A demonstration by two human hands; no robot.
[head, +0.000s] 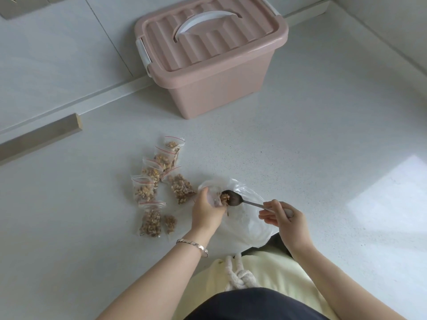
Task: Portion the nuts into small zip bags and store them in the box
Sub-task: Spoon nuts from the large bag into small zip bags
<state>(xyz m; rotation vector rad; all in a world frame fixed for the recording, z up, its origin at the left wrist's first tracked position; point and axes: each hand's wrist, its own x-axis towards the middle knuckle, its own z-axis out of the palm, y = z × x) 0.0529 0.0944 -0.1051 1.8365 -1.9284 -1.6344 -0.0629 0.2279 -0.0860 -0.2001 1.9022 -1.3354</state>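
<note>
Seven small filled zip bags (159,181) of nuts lie in a loose cluster on the pale floor (300,146), just to the left of the hands. The left hand (206,212) is closed around another small zip bag (216,199), holding its mouth up over a large clear plastic bag (245,218) that lies crumpled on the floor. The right hand (280,215) pinches the handle of a metal spoon (233,198) between thumb and fingers; the spoon's bowl, with nuts (224,197) at its tip, touches the small bag's opening. A silver bracelet (193,244) sits on the left wrist. The pink box (215,88) stands well apart at the back, against the wall, its ribbed lid (208,35) shut with a white handle (205,20) on top.
</note>
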